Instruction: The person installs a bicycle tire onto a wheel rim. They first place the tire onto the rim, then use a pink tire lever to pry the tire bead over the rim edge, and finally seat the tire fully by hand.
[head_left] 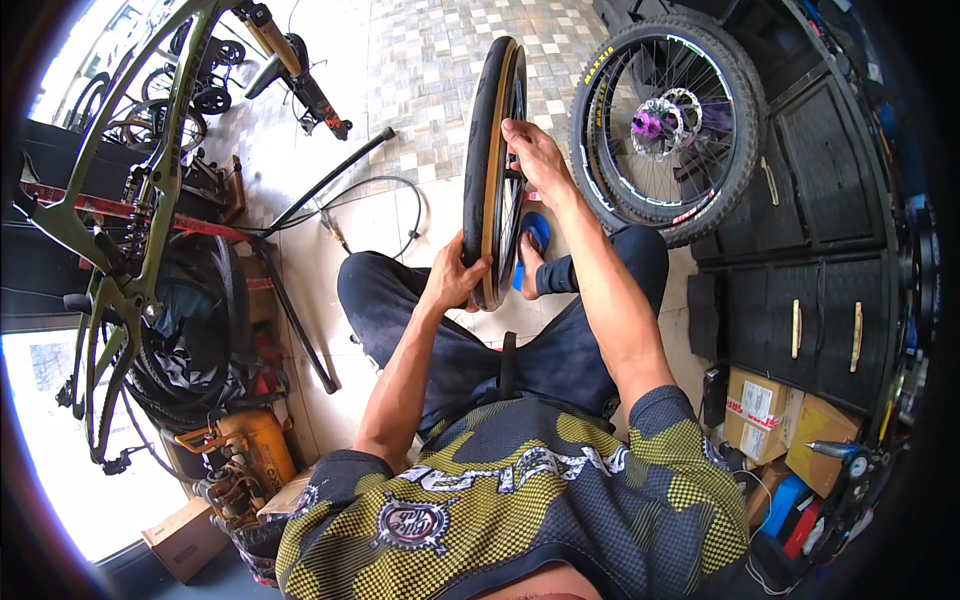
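Note:
A bicycle wheel (484, 170) with a black tyre and tan sidewall stands upright between my knees, seen almost edge-on. My left hand (455, 275) is closed round its near lower end, thumb across the tyre. Higher up on the right side, my right hand (537, 160) grips the rim and tyre edge; some of its fingertips are hidden behind the wheel. The spokes show only as a narrow strip along the right side.
Two knobby-tyred wheels (588, 115) with a purple hub lean together at the right, by black drawer cabinets (790, 315). A green bike frame (165, 190) hangs at the left above a black stand leg (295, 320). A cable (415, 205) lies on the tiled floor. Cardboard boxes (752, 408) sit lower right.

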